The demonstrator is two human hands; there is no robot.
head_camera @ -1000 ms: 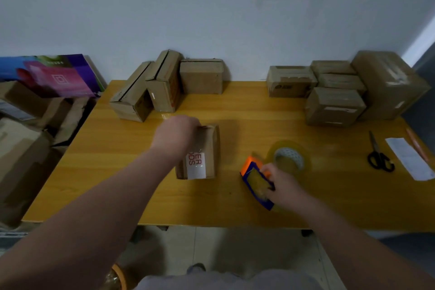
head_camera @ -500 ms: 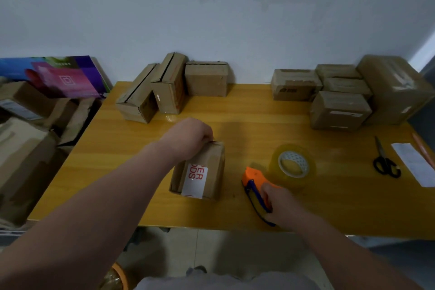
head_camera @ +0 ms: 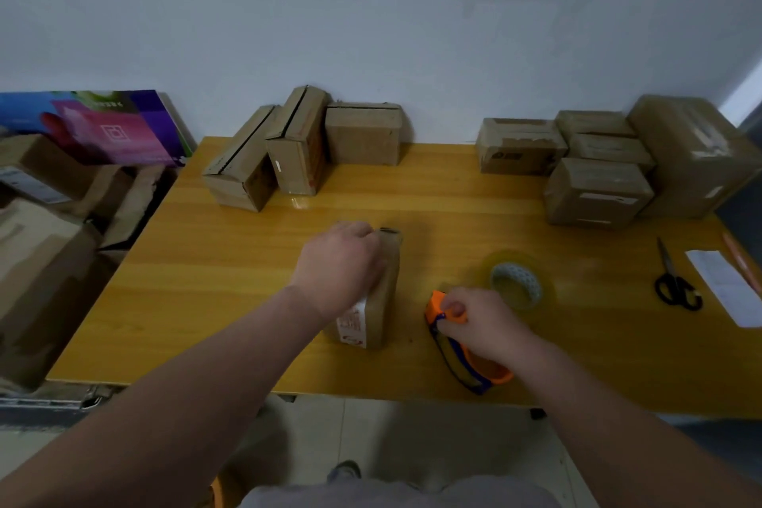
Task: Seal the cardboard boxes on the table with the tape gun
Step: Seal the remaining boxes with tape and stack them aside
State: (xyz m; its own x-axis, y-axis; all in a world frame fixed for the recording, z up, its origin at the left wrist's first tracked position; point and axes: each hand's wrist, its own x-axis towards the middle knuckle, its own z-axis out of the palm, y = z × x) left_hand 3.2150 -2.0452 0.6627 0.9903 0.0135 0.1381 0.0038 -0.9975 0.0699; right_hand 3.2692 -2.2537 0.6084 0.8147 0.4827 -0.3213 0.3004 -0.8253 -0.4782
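Presently, operator, your left hand (head_camera: 342,264) lies over the small cardboard box (head_camera: 385,301) at the middle of the table (head_camera: 198,285). Its fingers curl over the box's far top edge and grip it. The box stands narrow side up, with a white label on its near face.

Your right hand (head_camera: 474,322) is at five o'clock. It is clenched round the tape gun (head_camera: 470,363), thumb on the orange head. The gun's rear end sits close to the table's near edge (little margin there). The box and the gun are near each other but apart.

**Open room:**
- Bare wood runs from the held box out to the nine o'clock edge.
- A bare gap shows at twelve o'clock between the two box groups.

**Containers:**
- Three boxes (head_camera: 297,148) stand at eleven o'clock. Two of them lean together and show a dark seam along the top.
- A cluster of boxes (head_camera: 598,190) is stacked at two o'clock against the wall (head_camera: 412,33).
- What any of them holds cannot be told.

**Loose items:**
- A clear tape roll (head_camera: 519,280) lies flat just beyond your right hand.
- Scissors (head_camera: 676,285) and a paper slip (head_camera: 727,289) lie at three o'clock, the slip near the right edge.
- More cartons (head_camera: 41,260) sit off the table past nine o'clock.
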